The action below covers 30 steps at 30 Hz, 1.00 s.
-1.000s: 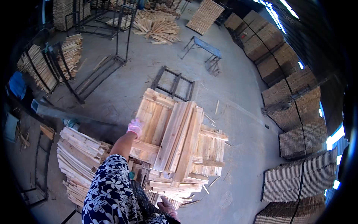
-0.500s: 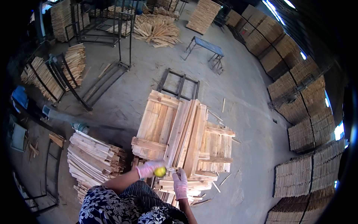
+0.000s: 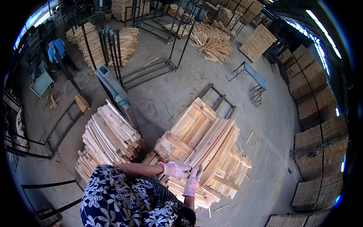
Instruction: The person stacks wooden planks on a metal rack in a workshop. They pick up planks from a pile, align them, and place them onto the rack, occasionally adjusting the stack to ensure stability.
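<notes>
My left hand [image 3: 176, 169], in a pale pink-and-white glove, reaches across the near ends of several long planks [image 3: 211, 146]. Its fingers are drawn together and meet the fingers of my right hand [image 3: 192, 183]. The right hand, gloved alike, is bent at those same plank ends with its fingers closed. Whatever sits between the two hands is too small or too covered to make out. Beneath the planks lie flat wooden panels with cross battens [image 3: 176, 143], stacked in a pile.
A heap of loose boards [image 3: 109, 132] stands left of the pile, beside a metal post [image 3: 113, 87]. Farther off are black metal frames [image 3: 151, 70], a blue-topped bench [image 3: 254, 75] and a person in blue [image 3: 56, 51]. Tall wood stacks [image 3: 310, 140] line the right side.
The view has swung left, so the pile sits farther right. A yellow round thing at my left hand, like a tape measure, is no longer visible. The left hand has come against the right.
</notes>
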Motion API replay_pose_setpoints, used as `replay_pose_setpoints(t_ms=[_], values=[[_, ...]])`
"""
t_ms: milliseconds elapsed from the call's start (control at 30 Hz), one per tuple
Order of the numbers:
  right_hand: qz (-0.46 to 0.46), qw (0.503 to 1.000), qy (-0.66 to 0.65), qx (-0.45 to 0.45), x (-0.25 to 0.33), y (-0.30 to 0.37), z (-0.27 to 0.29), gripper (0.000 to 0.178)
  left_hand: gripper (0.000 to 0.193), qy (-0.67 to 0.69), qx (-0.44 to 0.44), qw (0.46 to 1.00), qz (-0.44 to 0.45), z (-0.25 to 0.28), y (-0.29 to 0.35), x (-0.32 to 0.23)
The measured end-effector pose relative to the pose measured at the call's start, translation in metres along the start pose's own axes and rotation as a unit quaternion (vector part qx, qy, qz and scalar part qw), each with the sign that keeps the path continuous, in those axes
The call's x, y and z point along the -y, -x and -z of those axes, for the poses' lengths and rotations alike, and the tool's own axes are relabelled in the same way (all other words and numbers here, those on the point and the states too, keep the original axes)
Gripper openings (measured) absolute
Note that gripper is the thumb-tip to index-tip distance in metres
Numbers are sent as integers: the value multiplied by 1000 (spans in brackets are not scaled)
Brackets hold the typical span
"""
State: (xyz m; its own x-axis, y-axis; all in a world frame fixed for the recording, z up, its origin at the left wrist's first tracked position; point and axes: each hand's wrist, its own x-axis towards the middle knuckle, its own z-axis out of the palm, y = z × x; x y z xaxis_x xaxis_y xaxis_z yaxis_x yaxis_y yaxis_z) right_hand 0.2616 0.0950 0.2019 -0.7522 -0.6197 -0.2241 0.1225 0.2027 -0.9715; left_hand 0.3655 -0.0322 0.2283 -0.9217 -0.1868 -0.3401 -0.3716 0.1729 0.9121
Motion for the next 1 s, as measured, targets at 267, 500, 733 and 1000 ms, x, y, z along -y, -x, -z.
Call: replay_pose_setpoints(t_ms=[267,500,733,1000], values=[[94,929,339,117,-12,16,30,71,39,-57,-21,995,-79,-5,9,20],[-62,977,157,128,7,44,15,76,36,-8,-62,998,6,-17,28,13],[-216,964,91,127,11,39,3,71,27,-170,-196,965,-21,-27,-1,60],[-262,945,35,190,21,33,24,47,36,-156,-70,984,-52,-29,-2,56]])
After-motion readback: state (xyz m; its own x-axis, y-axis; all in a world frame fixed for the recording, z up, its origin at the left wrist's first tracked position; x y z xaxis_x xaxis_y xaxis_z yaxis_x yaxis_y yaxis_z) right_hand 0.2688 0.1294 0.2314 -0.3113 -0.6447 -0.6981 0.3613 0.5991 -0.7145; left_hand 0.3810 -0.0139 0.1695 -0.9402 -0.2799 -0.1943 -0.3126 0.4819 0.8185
